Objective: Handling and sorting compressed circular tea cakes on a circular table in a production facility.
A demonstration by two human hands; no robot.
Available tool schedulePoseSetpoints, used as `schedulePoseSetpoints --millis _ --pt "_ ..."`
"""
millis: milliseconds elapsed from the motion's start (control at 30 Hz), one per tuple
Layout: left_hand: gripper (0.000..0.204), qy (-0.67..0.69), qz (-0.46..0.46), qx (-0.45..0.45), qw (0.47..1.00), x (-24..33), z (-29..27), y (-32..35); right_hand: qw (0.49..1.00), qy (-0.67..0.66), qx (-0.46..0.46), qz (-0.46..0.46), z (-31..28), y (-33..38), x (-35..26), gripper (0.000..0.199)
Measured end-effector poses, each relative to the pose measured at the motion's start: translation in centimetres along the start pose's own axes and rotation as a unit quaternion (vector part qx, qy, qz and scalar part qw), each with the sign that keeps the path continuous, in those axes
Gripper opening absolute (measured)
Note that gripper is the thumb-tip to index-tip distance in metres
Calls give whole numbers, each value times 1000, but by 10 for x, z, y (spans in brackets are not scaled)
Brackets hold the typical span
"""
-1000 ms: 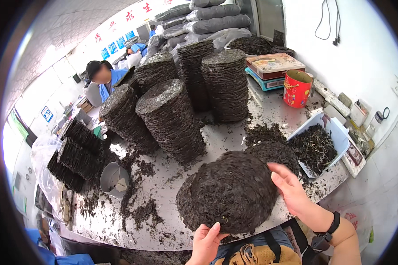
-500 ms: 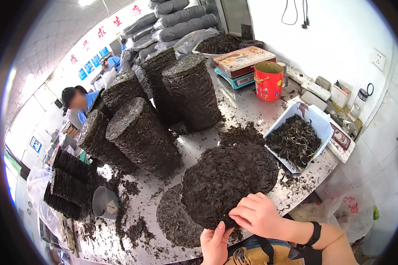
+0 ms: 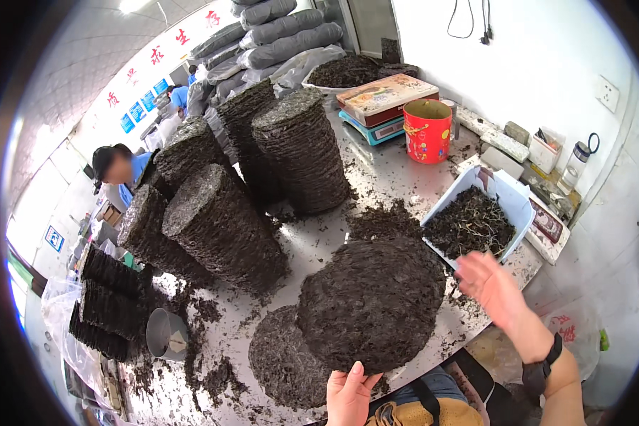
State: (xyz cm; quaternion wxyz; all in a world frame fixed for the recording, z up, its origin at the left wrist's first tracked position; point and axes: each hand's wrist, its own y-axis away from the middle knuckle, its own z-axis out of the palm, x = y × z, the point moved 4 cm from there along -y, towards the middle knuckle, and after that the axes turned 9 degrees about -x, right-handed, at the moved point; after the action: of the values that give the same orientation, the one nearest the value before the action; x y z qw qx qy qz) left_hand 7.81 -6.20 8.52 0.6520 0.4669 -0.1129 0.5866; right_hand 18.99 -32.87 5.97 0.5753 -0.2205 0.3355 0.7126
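The left hand (image 3: 349,395) is pinching the near edge of a dark round sheet (image 3: 373,302), thumb on top, probably to steady it and leave the right hand (image 3: 491,285) free. That right hand is hanging open just beside the blue tray (image 3: 524,211), which is seemingly standing there for easy reach; blur is hiding whether the fingers are holding anything small. The sheet is sitting over the table's (image 3: 299,250) near side, overlapping a second sheet (image 3: 282,362) on its left, and is looking blackish, matted and ragged-edged.
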Motion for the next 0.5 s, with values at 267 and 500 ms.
schedulePoseSetpoints --millis 267,500 --pt "73 -167 -111 -357 912 8 16 25 901 367 -64 -222 66 28 -32 23" --pt "34 29 37 -657 753 55 46 87 470 790 -244 -309 67 31 25 43"
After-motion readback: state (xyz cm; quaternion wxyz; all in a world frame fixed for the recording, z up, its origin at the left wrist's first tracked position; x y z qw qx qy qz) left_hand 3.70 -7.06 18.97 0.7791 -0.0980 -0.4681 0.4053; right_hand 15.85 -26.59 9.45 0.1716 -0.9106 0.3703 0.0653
